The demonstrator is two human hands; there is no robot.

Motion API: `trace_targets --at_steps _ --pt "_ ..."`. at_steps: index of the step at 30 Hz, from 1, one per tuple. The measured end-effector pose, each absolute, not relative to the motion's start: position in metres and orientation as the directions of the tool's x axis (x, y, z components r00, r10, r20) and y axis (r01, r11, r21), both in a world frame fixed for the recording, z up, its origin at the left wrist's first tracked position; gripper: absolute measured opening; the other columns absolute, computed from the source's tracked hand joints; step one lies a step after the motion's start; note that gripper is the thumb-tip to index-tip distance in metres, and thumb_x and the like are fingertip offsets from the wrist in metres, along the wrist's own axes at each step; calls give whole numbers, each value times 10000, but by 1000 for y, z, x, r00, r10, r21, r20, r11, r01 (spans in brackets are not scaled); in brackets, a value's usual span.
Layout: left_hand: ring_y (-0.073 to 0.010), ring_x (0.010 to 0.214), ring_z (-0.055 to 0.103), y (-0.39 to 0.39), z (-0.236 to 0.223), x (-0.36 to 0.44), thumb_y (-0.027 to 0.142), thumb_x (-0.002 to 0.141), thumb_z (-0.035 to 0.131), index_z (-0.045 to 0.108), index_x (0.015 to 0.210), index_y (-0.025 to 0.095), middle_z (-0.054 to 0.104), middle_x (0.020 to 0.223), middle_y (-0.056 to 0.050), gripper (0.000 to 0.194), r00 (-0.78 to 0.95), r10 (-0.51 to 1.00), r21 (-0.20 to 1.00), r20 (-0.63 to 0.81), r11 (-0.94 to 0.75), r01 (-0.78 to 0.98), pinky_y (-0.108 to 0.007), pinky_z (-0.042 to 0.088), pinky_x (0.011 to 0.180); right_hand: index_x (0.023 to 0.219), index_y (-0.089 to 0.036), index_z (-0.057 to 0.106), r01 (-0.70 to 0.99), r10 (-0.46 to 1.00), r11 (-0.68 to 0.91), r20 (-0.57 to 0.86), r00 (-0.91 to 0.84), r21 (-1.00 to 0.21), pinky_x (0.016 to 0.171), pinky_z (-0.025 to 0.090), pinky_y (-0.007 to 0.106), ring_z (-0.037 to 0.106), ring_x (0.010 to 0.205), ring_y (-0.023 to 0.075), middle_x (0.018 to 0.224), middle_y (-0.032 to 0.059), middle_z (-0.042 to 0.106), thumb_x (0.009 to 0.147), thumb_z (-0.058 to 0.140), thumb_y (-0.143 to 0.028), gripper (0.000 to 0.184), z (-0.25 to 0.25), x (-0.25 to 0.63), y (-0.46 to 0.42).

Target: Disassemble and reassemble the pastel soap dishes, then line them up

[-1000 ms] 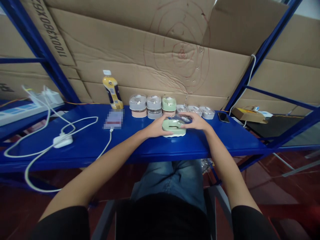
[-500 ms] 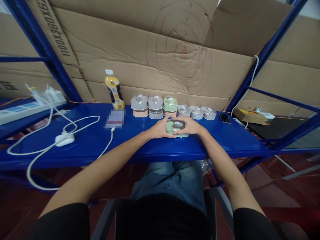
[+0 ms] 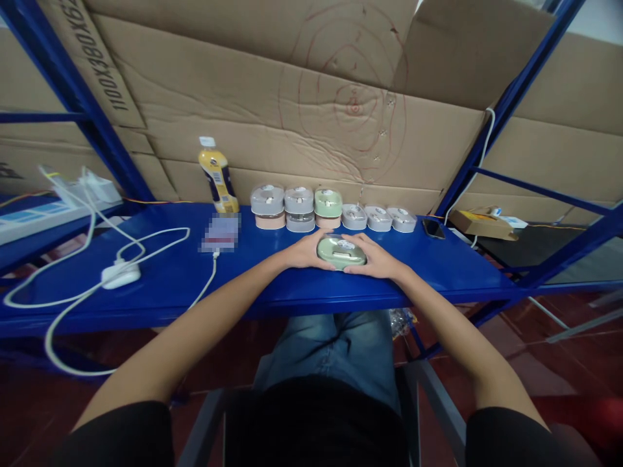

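Observation:
A pale green oval container with a clear lid (image 3: pixel 341 252) sits on the blue shelf (image 3: pixel 272 279) in front of me. My left hand (image 3: pixel 304 251) grips its left side and my right hand (image 3: pixel 372 256) grips its right side, fingers wrapped round it. Behind it stands a row of similar lidded containers (image 3: pixel 299 207), some stacked two high in grey, peach and green, with three low grey ones (image 3: pixel 378 218) to the right.
A yellow drink bottle (image 3: pixel 217 175) stands at the back left. A white charger and cables (image 3: pixel 117 275) lie on the shelf's left, running to a blurred phone (image 3: pixel 221 233). A dark phone (image 3: pixel 432 227) lies right. Cardboard sheets (image 3: pixel 302 97) form the back wall, with blue rack posts either side.
The clear lid that my right hand held over the green container is now down on it. Both hands have closed in around the container's sides.

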State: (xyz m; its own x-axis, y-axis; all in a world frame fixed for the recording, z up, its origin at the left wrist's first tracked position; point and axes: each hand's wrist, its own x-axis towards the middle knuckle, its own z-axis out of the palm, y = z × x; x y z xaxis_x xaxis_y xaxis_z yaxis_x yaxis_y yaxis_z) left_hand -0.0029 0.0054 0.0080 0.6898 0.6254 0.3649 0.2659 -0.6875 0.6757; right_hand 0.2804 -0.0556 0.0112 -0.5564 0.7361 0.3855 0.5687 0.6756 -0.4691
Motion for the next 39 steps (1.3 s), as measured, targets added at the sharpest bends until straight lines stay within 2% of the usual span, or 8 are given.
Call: trace_targets --at_steps 6,9,14,18,22,29,35,39 --pt "-385 1407 674 14 6 -9 505 606 1034 611 1502 237 710 1482 -178 1026 718 617 728 322 -646 229 -591 507 1209 1568 -311 625 627 743 657 499 -446 -418 1191 514 646 677 1295 415 1418 134 704 734 921 -712 972 11 296 -71" --pt "-358 1355 710 16 6 -9 504 659 1004 638 1462 225 767 1383 -162 926 721 629 747 291 -620 239 -575 513 1201 1495 -263 655 697 738 574 641 -212 -430 1241 456 624 642 1375 429 1495 153 689 762 890 -688 879 26 330 -54" --pt "-339 1336 720 16 11 -7 576 746 932 684 1378 215 785 1357 -148 769 712 659 742 244 -599 300 -557 524 1188 1556 -157 536 825 625 68 668 404 -562 1222 444 617 590 1405 428 1497 240 633 834 786 -617 892 52 391 8" --pt "-325 1303 736 15 11 -7 612 808 875 717 1291 217 787 1356 -135 644 713 651 734 259 -613 293 -538 532 1181 1569 -144 527 768 598 -196 546 586 -609 1183 480 539 609 1369 406 1472 250 598 800 848 -577 939 54 411 46" --pt "-324 1294 734 16 11 -7 643 821 841 730 1234 219 785 1356 -125 602 719 645 722 260 -624 299 -530 531 1178 1558 -129 536 764 627 -284 491 605 -579 1176 482 564 616 1376 443 1493 288 593 779 880 -579 963 45 414 60" --pt "-326 1341 696 12 17 -4 670 824 806 728 1251 201 761 1402 -129 639 717 670 734 195 -584 347 -486 491 1208 1637 -80 369 809 675 -288 491 551 -512 1180 458 625 540 1459 503 1551 353 557 819 793 -692 1107 38 414 60" --pt "-329 1341 694 14 16 -2 680 809 797 734 1221 213 768 1377 -119 625 716 667 729 208 -593 341 -490 486 1204 1560 -57 458 909 508 -159 758 409 -385 1245 354 683 451 1518 481 1596 344 497 996 551 -522 737 51 379 50" --pt "-330 1326 700 15 16 -1 680 813 790 736 1209 204 771 1361 -125 621 714 666 727 215 -598 339 -494 490 1203 1503 -93 552 978 601 136 798 44 -157 1271 377 607 478 1514 416 1597 288 530 998 553 -482 637 62 311 46"
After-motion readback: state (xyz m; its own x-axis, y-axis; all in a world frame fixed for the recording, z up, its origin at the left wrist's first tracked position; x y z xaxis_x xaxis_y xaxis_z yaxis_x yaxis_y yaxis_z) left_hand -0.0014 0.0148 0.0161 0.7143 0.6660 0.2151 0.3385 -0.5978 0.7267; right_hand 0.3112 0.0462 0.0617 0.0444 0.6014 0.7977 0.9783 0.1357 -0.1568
